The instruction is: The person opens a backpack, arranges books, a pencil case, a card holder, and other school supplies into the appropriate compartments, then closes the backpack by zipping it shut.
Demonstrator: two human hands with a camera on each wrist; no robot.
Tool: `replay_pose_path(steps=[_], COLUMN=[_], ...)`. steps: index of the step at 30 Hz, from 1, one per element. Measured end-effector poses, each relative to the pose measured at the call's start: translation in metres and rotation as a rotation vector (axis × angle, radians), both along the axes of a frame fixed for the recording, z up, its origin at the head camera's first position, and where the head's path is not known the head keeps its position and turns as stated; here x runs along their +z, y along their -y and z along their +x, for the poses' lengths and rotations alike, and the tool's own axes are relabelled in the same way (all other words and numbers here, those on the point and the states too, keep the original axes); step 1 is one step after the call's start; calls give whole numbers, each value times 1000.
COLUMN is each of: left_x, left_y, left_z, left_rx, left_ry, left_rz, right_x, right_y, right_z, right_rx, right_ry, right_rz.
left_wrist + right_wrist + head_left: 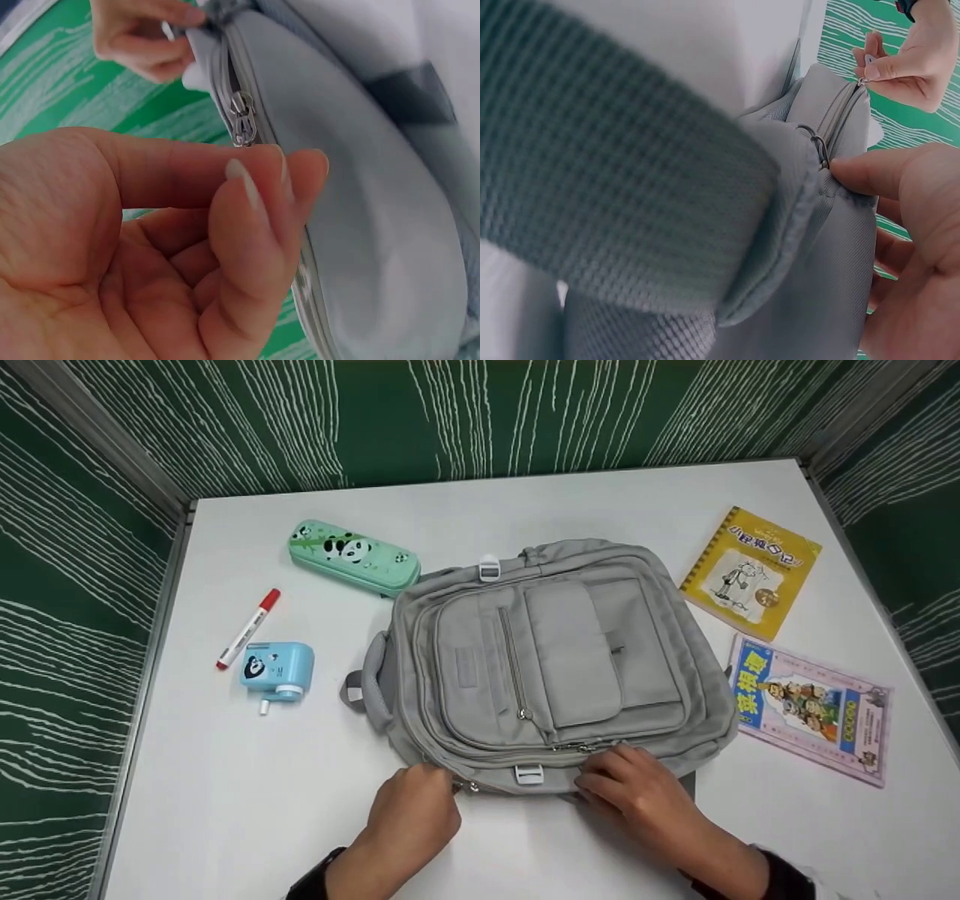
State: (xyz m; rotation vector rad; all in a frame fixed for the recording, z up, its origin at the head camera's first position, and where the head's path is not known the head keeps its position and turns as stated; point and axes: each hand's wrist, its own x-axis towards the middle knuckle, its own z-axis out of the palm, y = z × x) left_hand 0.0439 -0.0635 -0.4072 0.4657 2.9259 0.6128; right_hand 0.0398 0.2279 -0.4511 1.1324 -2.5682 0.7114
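Note:
A grey backpack (480,660) lies flat, its front pockets facing up. My left hand (416,814) is at the near edge by the top end, beside the metal zipper sliders (469,786). In the left wrist view, a slider (242,120) shows just past the pinched fingertips. The right wrist view shows the left hand (915,71) pinching a zipper pull at the end of the zipper. Farther along the same edge, my right hand (637,795) grips the backpack's side, its thumb pressed beside the zipper track (840,112). Some right fingers are hidden behind the fabric.
Left of the backpack are a green panda pencil case (352,559), a red-capped marker (249,628) and a blue crank pencil sharpener (277,669). On the right lie a yellow book (750,574) and a pink booklet (810,709), close to the backpack's bottom. The white table (225,810) has green walls around it.

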Motion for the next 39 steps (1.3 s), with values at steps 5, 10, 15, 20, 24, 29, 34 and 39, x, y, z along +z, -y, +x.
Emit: replay_pose_path(steps=[5, 10, 15, 20, 24, 29, 34, 39], left_x=[6, 9, 11, 16, 18, 12, 10, 8], left_y=[14, 26, 32, 41, 51, 60, 65, 68], left_z=[-8, -18, -28, -38, -51, -70, -89, -103], left_rx=[59, 136, 177, 222, 274, 302, 309, 304], left_ry=[6, -65, -97, -122, -150, -176, -192, -182], left_rz=[-8, -60, -94, -92, -89, -94, -110, -121], right_x=[2, 4, 5, 5, 5, 6, 5, 5], right_y=[0, 1, 1, 2, 1, 1, 1, 2], right_z=[0, 0, 0, -1, -1, -1, 0, -1], right_rx=[7, 11, 13, 22, 23, 29, 28, 29], right_ry=[-13, -21, -20, -16, -20, -14, -3, -19], right_rz=[-13, -15, -19, -23, -19, -19, -23, -30])
